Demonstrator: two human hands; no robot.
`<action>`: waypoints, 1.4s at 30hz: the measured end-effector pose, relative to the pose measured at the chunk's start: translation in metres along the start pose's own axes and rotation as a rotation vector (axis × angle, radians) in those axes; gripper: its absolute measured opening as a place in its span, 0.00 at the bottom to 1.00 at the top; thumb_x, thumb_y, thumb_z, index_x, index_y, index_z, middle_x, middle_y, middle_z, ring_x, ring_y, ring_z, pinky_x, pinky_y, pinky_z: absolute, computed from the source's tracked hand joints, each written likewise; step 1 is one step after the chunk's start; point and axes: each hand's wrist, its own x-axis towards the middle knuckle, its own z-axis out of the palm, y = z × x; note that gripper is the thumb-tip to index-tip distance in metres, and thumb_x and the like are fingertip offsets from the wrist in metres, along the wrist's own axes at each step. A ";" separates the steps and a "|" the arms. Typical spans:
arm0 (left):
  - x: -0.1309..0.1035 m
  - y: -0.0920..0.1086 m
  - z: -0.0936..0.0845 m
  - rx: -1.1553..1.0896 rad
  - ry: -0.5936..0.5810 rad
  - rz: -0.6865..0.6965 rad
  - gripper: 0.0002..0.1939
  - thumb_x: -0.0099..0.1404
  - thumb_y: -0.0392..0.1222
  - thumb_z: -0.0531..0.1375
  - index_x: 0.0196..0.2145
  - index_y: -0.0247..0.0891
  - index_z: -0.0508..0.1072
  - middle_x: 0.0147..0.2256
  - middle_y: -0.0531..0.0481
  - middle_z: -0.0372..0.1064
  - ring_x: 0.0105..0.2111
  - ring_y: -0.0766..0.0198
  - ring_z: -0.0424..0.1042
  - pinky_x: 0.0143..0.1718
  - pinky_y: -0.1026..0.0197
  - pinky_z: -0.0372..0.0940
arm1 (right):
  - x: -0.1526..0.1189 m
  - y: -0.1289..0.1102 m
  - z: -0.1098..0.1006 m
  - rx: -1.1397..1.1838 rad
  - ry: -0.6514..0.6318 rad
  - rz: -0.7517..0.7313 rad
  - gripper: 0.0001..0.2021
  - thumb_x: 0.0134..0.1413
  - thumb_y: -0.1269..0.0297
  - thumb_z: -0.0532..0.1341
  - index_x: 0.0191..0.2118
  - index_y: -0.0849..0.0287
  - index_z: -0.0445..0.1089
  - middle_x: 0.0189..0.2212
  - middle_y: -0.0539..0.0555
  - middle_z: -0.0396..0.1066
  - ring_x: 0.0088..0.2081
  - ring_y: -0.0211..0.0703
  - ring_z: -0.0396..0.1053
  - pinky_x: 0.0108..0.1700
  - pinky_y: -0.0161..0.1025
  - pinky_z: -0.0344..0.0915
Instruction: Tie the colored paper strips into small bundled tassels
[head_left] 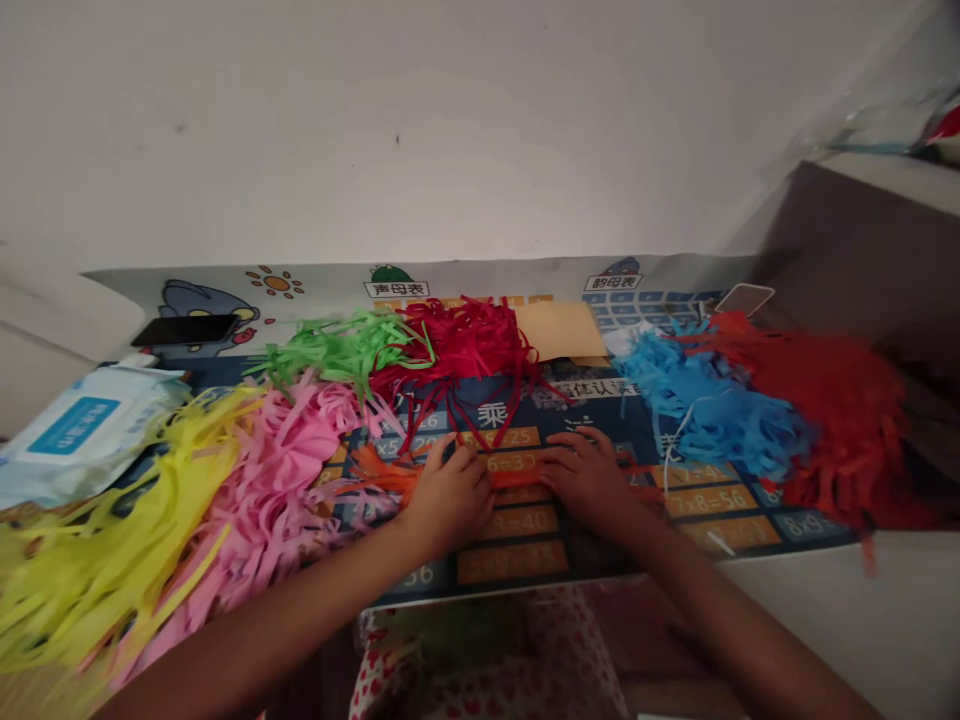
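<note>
Between my two hands an orange strip bundle [521, 472], like twisted crepe paper, lies stretched sideways low over the printed mat [442, 572]. My left hand [452, 490] is closed around its left part, and frayed orange ends stick out past the wrist. My right hand [589, 475] grips the other side, with a little orange showing beyond it. Just behind the hands sits a pile of dark red streamers [469, 340]. Pink streamers [277, 470] lie close to my left hand. Blue streamers [712, 405] are to the right of my right hand.
Yellow streamers [127, 530] spread over the left side, near a wipes packet [82, 430] and a dark phone [186, 329]. Green streamers [349, 345] and a tan paper sheet [562, 331] lie toward the wall. Orange-red streamers [832, 400] heap at the right, before a grey box [862, 250].
</note>
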 end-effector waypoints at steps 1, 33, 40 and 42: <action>0.001 0.000 0.001 -0.004 0.005 -0.013 0.09 0.64 0.46 0.56 0.32 0.41 0.74 0.31 0.49 0.71 0.42 0.54 0.63 0.58 0.40 0.42 | 0.004 -0.001 -0.003 0.010 -0.006 0.021 0.05 0.61 0.69 0.60 0.35 0.53 0.73 0.39 0.48 0.76 0.50 0.44 0.65 0.59 0.52 0.45; 0.005 -0.036 0.008 -0.158 -0.231 -0.128 0.08 0.66 0.41 0.59 0.31 0.37 0.72 0.30 0.48 0.70 0.36 0.55 0.64 0.40 0.52 0.51 | -0.001 -0.025 0.008 0.266 -0.129 0.454 0.05 0.54 0.65 0.63 0.28 0.56 0.70 0.33 0.52 0.69 0.39 0.46 0.63 0.41 0.43 0.51; 0.010 -0.037 0.004 -0.194 -0.244 -0.113 0.09 0.66 0.42 0.58 0.29 0.37 0.71 0.29 0.48 0.69 0.34 0.56 0.64 0.38 0.52 0.51 | 0.005 -0.025 0.008 0.272 -0.178 0.494 0.05 0.53 0.66 0.64 0.27 0.56 0.69 0.32 0.50 0.69 0.38 0.45 0.63 0.41 0.43 0.50; 0.007 -0.038 0.003 -0.235 -0.204 -0.132 0.07 0.66 0.41 0.58 0.31 0.38 0.72 0.30 0.49 0.70 0.35 0.58 0.64 0.38 0.53 0.51 | 0.005 -0.024 0.007 0.242 -0.180 0.506 0.05 0.53 0.67 0.64 0.28 0.57 0.69 0.31 0.50 0.69 0.37 0.45 0.63 0.40 0.43 0.51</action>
